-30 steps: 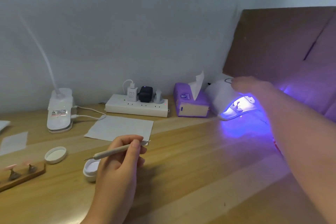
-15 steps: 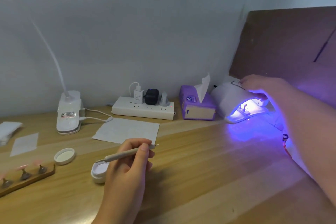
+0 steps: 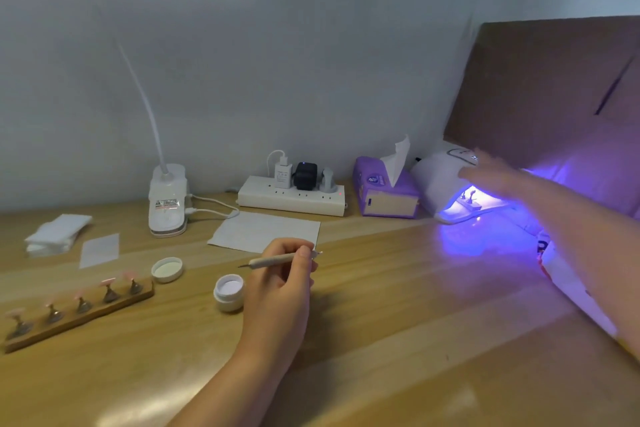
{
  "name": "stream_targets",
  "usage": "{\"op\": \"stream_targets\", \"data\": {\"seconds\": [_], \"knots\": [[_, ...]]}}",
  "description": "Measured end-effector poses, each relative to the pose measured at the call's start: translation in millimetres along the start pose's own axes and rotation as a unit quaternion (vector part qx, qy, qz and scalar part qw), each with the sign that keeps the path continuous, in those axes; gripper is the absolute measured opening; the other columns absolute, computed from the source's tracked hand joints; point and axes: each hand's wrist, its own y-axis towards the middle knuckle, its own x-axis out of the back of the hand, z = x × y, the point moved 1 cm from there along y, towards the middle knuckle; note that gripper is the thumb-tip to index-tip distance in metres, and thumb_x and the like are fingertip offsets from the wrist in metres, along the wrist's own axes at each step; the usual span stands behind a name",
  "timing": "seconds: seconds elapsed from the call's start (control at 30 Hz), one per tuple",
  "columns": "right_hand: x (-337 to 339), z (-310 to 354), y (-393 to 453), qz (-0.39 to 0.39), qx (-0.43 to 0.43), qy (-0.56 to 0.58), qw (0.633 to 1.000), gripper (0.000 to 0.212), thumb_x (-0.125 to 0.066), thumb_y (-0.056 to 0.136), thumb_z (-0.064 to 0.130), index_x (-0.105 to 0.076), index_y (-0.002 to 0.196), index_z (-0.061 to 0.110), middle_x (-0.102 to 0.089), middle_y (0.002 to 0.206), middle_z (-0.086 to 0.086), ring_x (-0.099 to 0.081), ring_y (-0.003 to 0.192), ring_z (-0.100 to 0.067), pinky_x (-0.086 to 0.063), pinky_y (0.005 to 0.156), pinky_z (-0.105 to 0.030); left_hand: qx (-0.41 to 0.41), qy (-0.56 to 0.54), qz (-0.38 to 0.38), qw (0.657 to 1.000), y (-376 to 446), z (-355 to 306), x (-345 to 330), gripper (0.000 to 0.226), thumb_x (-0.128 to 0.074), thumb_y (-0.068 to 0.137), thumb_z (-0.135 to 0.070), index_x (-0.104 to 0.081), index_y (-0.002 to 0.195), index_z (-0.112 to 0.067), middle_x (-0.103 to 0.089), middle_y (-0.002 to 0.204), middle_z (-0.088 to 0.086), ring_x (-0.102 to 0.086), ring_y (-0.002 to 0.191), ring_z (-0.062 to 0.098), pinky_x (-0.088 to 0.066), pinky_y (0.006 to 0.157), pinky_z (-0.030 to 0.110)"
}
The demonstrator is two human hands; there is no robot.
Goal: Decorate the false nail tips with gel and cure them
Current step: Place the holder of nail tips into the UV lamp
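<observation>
Pen in left hand, right hand by lit lamp

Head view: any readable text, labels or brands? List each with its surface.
No text reads clearly.
White clip lamp base: red-and-white sticker, blurred.
Purple tissue pack: round logo, unreadable.
White plug-in charger: fine print, too small.
White domed curing lamp: dark outline mark on top, no legible letters.

Right hand motion-blurred — fingers indistinct; lamp interior mostly hidden.
</observation>
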Motion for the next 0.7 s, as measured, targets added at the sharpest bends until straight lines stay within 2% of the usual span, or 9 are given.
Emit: {"op": "stream_targets", "data": {"seconds": [0.07, 0.17, 0.27, 0.33, 0.4, 0.53, 0.63, 0.7], "knots": [[-3, 4, -13, -0.039, 0.019, -0.035, 0.998, 0.064, -0.061, 0.087, 0.034, -0.036, 0.143, 0.019, -0.047, 0.139, -0.017, -0.045, 0.127, -0.035, -0.039, 0.103, -0.04, -0.01, 0.015, 0.006, 1.0, -1, 1, -1, 0.019, -0.056, 0.097, -0.02, -0.065, 0.082, -0.028, -0.067, 0.073, -0.006, -0.057, 0.063, 0.006, -0.047, 0.059, 0.021], [-17, 26, -46, -0.06, 0.06, 0.051, 0.995, 0.054, -0.066, 0.087, 0.028, -0.05, 0.134, 0.007, -0.061, 0.122, -0.017, -0.057, 0.112, -0.033, -0.044, 0.094, -0.037, -0.012, 0.038, 0.01, 0.999, 0, 0, -2, 0.017, -0.055, 0.097, -0.02, -0.063, 0.084, -0.026, -0.066, 0.076, -0.004, -0.06, 0.07, 0.009, -0.05, 0.067, 0.034], [-36, 60, -95, -0.048, 0.085, 0.121, 0.988, 0.042, -0.069, 0.086, 0.025, -0.06, 0.122, 0.006, -0.067, 0.109, -0.011, -0.06, 0.103, -0.027, -0.043, 0.084, -0.028, -0.017, 0.053, 0.011, 0.998, -2, -6, -2, 0.017, -0.054, 0.097, -0.018, -0.061, 0.083, -0.024, -0.065, 0.075, 0.002, -0.058, 0.068, 0.008, -0.05, 0.067, 0.038], [-46, 85, -125, -0.044, 0.104, 0.155, 0.981, 0.037, -0.069, 0.086, 0.023, -0.062, 0.117, 0.005, -0.066, 0.104, -0.008, -0.06, 0.099, -0.024, -0.041, 0.083, -0.025, -0.041, 0.061, -0.004, 0.997, -7, -15, 0, 0.019, -0.053, 0.097, -0.015, -0.059, 0.082, -0.024, -0.064, 0.076, 0.005, -0.056, 0.064, 0.007, -0.048, 0.067, 0.035], [-51, 108, -153, -0.047, 0.114, 0.209, 0.97, 0.036, -0.07, 0.084, 0.022, -0.063, 0.115, 0.006, -0.064, 0.095, -0.003, -0.059, 0.092, -0.019, -0.044, 0.086, -0.029, -0.078, 0.068, -0.03, 0.994, -14, -28, 7, 0.019, -0.053, 0.097, -0.013, -0.059, 0.084, -0.025, -0.064, 0.077, 0.003, -0.058, 0.067, 0.01, -0.047, 0.066, 0.03], [-56, 147, -201, -0.014, 0.164, 0.276, 0.947, 0.053, -0.071, 0.084, 0.025, -0.05, 0.131, 0.017, -0.065, 0.098, 0.003, -0.059, 0.094, -0.015, -0.045, 0.082, -0.028, -0.097, -0.019, -0.056, 0.993, -29, -54, 47, 0.016, -0.051, 0.099, -0.012, -0.063, 0.089, -0.019, -0.063, 0.075, -0.001, -0.06, 0.07, 0.014, -0.051, 0.066, 0.035], [-60, 182, -235, 0.014, 0.186, 0.305, 0.934, 0.058, -0.069, 0.084, 0.028, -0.044, 0.136, 0.022, -0.064, 0.101, 0.004, -0.06, 0.094, -0.014, -0.049, 0.085, -0.031, -0.144, 0.004, -0.073, 0.987, -37, -74, 98, 0.017, -0.051, 0.099, -0.01, -0.064, 0.094, -0.018, -0.065, 0.079, -0.004, -0.063, 0.077, 0.008, -0.051, 0.068, 0.021], [-66, 207, -257, 0.03, 0.199, 0.322, 0.925, 0.051, -0.067, 0.084, 0.028, -0.047, 0.131, 0.026, -0.064, 0.093, 0.01, -0.061, 0.084, -0.01, -0.052, 0.08, -0.032, -0.155, 0.022, -0.112, 0.981, -39, -83, 139, 0.019, -0.05, 0.099, -0.011, -0.066, 0.096, -0.021, -0.067, 0.084, 0.0, -0.065, 0.08, 0.007, -0.051, 0.069, 0.019]]}}
